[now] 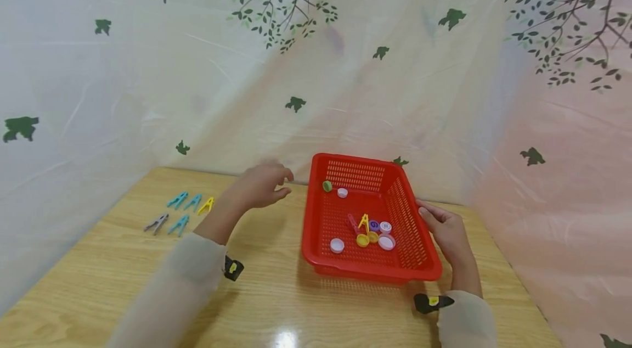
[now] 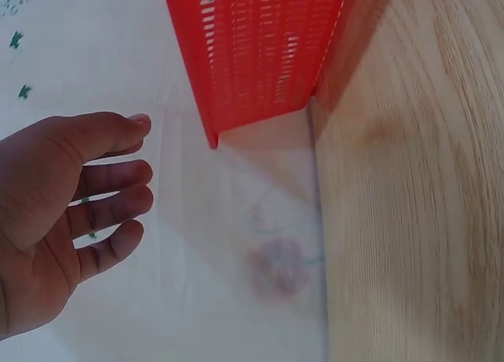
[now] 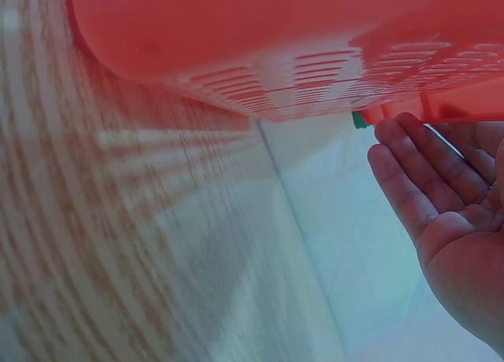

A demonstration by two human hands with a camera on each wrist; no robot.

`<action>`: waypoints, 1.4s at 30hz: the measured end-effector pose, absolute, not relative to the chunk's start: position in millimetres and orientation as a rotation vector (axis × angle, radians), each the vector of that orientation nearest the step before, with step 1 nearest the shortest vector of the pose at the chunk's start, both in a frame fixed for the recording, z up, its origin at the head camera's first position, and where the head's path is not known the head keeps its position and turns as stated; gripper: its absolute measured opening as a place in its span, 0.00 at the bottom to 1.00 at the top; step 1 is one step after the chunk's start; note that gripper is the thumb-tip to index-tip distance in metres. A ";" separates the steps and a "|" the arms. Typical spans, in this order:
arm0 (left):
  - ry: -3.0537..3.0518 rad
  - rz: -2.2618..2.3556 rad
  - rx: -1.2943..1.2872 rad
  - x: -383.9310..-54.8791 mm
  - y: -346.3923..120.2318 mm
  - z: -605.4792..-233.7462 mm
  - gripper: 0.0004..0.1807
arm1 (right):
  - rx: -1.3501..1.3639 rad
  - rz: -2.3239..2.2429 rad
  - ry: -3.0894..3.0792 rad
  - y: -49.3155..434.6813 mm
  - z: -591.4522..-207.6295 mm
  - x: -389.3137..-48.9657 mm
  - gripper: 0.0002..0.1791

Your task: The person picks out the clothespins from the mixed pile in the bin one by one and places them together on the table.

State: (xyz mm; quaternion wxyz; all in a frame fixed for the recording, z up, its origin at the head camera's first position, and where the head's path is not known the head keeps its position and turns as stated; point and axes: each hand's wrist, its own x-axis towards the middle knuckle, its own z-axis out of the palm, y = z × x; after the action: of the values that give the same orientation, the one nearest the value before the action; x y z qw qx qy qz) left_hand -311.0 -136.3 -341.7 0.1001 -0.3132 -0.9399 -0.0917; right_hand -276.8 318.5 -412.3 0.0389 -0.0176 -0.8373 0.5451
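Observation:
A red plastic basket [image 1: 311, 227] with slotted sides stands right of centre. In it lie several bottle caps, among them a white cap [image 1: 337, 245], a purple cap [image 1: 373, 225] and a green cap [image 1: 327, 186], plus a yellow clothespin [image 1: 364, 222] and a pink clothespin [image 1: 353, 224]. My right hand [image 1: 446, 230] holds the basket's right rim, thumb on top and fingers [image 3: 417, 173] beneath the lip. Left of the basket, my left hand [image 1: 259, 186] is in the air with loosely bent fingers [image 2: 110, 208] and nothing in them.
On the left of the wooden table [image 1: 276, 304] lie several clothespins: a grey clothespin [image 1: 157, 223], a yellow clothespin [image 1: 206, 205] beside my left forearm, and blue ones such as the blue clothespin [image 1: 180, 224]. A leaf-patterned curtain [image 1: 237, 106] hangs behind the table.

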 end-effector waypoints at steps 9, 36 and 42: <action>-2.718 -0.155 -1.074 -314.0 -97.3 -337.6 0.11 | -0.053 1.688 -2.555 319.2 -413.3 -278.0 0.32; -2.790 0.193 -1.368 -325.6 -1.4 -362.4 0.18 | -0.017 1.692 -2.516 320.3 -415.4 -280.4 0.32; -2.818 0.253 -1.405 -330.3 10.7 -372.6 0.20 | -0.003 1.688 -2.513 321.1 -416.4 -281.3 0.31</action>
State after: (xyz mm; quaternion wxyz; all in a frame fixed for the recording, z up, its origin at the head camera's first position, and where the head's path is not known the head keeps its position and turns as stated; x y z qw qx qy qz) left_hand -330.3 10.7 -372.6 -0.0088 -0.4448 -0.8920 0.0801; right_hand -281.3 321.1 -416.4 0.0570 -0.0011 -0.8288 0.5567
